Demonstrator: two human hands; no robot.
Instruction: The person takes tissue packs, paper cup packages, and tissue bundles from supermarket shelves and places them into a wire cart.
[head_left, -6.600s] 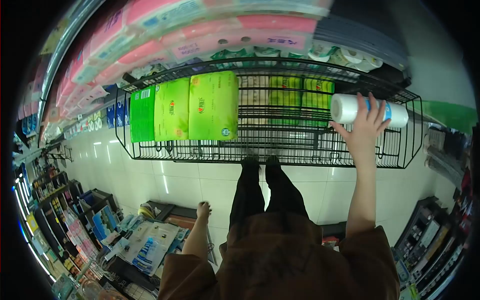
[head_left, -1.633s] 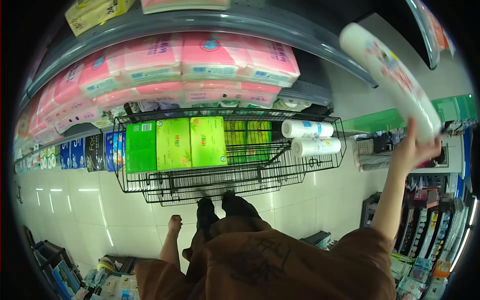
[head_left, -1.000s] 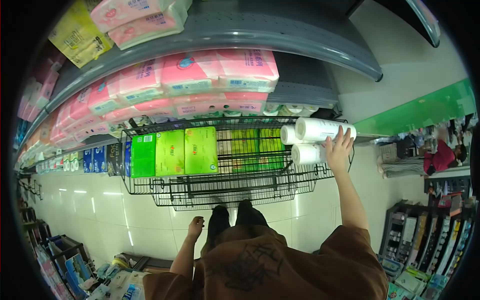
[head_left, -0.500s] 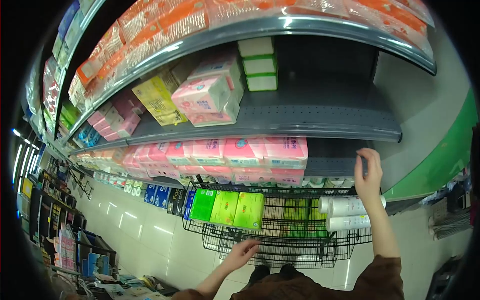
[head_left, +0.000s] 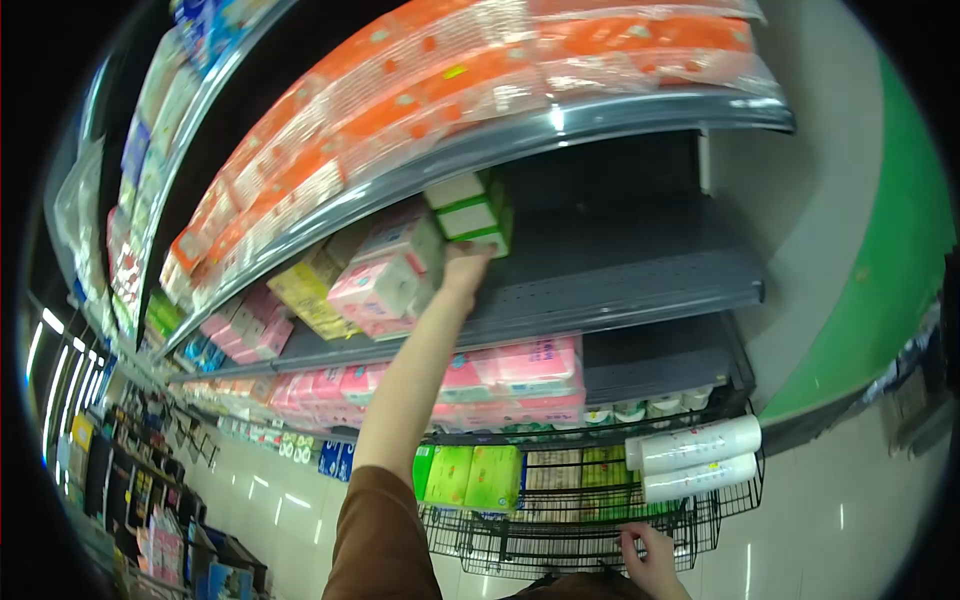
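Observation:
My left hand [head_left: 467,268] reaches up to the middle shelf. Its fingers, a little blurred, close around the lower front of a stack of green-and-white packs [head_left: 470,216]. Just left of that hand stand pink-and-white tissue packs [head_left: 375,290], and a yellow pack [head_left: 313,300] leans beside them. Down over the near side of a black wire cart [head_left: 590,555], my right hand [head_left: 648,556] hangs with loosely bent fingers and nothing visible in it. In the cart lie green tissue packs [head_left: 470,476] and white rolls [head_left: 700,460].
Orange-and-clear wrapped packs [head_left: 450,90] fill the upper shelf, whose curved front edge [head_left: 560,125] overhangs the middle one. A row of pink packs [head_left: 480,375] lines the lower shelf. At right rises a grey-and-green end panel [head_left: 850,260].
My left hand has risen from above the cart to the green-and-white stack. My right hand has dropped from beside the lower shelf to the cart's near side. The view has shifted and tilted.

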